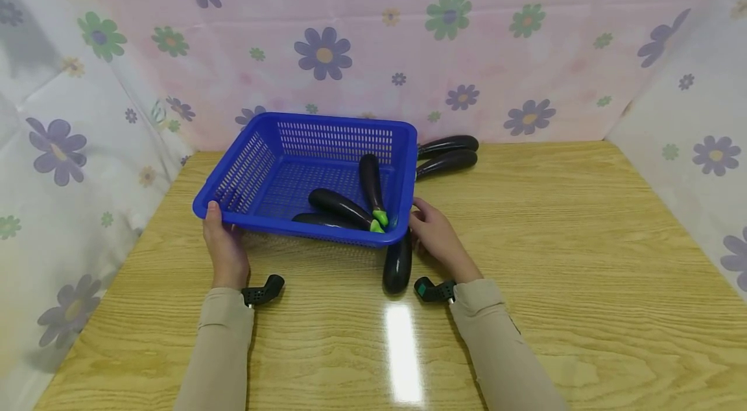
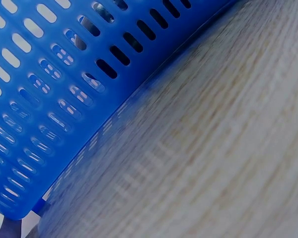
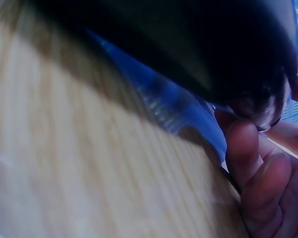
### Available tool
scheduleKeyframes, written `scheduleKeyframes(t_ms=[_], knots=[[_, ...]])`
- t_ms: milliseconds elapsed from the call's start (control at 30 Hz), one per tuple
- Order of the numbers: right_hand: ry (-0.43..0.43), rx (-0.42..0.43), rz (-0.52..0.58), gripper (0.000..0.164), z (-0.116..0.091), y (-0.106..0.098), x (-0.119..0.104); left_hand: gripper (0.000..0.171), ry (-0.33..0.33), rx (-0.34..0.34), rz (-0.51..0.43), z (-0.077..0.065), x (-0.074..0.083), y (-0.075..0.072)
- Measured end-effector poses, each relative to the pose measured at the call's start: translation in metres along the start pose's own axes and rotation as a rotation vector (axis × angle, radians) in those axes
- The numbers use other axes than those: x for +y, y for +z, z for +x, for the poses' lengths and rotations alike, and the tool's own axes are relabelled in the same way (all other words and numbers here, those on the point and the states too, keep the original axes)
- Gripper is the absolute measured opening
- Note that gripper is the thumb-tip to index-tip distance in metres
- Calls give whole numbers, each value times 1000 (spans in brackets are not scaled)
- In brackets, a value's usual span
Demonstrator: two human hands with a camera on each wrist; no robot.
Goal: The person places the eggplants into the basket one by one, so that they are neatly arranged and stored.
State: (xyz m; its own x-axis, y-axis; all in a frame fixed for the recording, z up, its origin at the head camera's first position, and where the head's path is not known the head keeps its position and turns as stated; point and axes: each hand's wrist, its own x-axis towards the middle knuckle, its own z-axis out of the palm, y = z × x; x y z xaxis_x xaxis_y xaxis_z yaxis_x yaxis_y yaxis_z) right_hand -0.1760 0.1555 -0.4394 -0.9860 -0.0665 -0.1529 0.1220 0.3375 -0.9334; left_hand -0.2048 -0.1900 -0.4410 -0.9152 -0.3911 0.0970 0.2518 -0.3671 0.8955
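A blue slotted plastic basket [image 1: 338,120] holds 3 dark eggplants: one upright eggplant [image 1: 369,181], a slanted eggplant [image 1: 338,203] and a partly hidden eggplant [image 1: 323,221]. My left hand [image 1: 224,252] grips its front left corner, thumb on the rim. At the front right corner, my right hand [image 1: 440,236] holds another eggplant [image 1: 398,265] outside the basket, whose upper end is hidden under the rim. In the right wrist view, curled fingers [image 3: 243,148] meet the end of this dark eggplant [image 3: 188,49]. I cannot tell whether this hand also touches the basket.
Two more eggplants, a rear eggplant [image 1: 449,145] and a nearer eggplant [image 1: 449,163], lie just right of the basket near the back edge. Everything stands on a wood-grain table [image 1: 583,268]. A flowered cloth [image 1: 373,28] walls the back and both sides.
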Motion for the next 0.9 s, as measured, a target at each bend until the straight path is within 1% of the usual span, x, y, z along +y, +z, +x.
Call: scheduleKeyframes(t_ms=[267,433,600,900], knots=[[-1,32,-10,35,-1,1,2,50,0,-12,-2,0,0,0],[3,35,-5,37,-1,1,2,49,-3,-17,-1,0,1,1],[5,41,5,39,-1,2,1,49,-7,-5,-14,0,2,2],[2,41,-13,42,-1,1,1,50,-14,-6,8,-1,1,1]])
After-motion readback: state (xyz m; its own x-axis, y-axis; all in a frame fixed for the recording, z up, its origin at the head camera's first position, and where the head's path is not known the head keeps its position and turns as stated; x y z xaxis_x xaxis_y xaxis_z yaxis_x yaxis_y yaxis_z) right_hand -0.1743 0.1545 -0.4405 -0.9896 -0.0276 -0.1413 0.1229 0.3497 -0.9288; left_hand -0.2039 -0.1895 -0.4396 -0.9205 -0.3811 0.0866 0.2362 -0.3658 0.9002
